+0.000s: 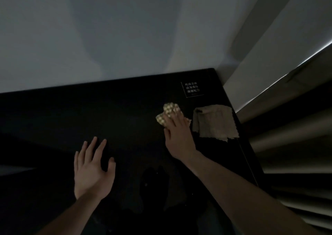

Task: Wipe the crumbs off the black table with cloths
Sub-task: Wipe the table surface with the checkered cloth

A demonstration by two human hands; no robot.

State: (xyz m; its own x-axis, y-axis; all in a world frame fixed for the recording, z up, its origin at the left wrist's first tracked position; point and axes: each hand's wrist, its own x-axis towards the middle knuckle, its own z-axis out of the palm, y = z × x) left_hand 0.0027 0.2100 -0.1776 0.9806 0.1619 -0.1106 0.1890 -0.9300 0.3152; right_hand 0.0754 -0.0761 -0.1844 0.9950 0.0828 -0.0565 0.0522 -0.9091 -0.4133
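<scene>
Two cloths lie near the far right corner of the black bench (89,112): a checkered cloth (168,113) under the right hand (177,136), and a plain beige cloth (214,122) just beside it, untouched. Right-hand fingers (172,117) press flat on the checkered cloth; the left hand (92,168) rests spread on the bench, grasping nothing. Both cloths appear light, soft and limp, so palm pressure should suit better than pinching. A printed label (192,89) suggests a glass top, probably slippery. No containers are visible.
</scene>
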